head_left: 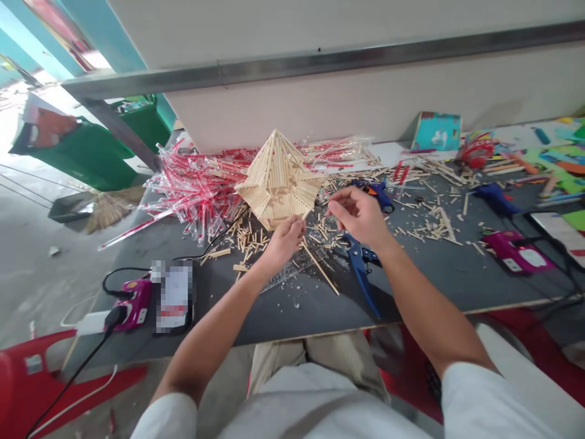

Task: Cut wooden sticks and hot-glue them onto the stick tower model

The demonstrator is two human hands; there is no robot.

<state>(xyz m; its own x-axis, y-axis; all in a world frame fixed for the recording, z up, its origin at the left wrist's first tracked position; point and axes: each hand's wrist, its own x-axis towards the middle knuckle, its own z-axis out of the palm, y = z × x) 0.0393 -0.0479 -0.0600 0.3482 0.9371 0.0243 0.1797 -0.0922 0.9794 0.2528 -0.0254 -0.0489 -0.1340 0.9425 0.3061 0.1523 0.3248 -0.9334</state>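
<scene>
A pointed model built of thin wooden sticks (274, 177), with a pyramid-shaped top and a flared skirt, is held above the table. My left hand (287, 238) grips its lower front edge, fingers closed. To the right of the model, apart from it, is my right hand (359, 213), its fingers curled and thumb and forefinger drawn together; anything between them is too small to make out. Blue-handled cutters (361, 274) lie under the right hand. Behind that hand rests a blue glue gun (377, 192). A long thin stick (322, 268) slants below the left hand.
Red and clear plastic wrappers (196, 189) heap at the back left. Cut stick pieces (251, 238) litter the dark table (219, 311). A phone (176, 296) and purple power strip (137, 302) sit left; another purple strip (516, 250) and blue glue gun (496, 198) lie right.
</scene>
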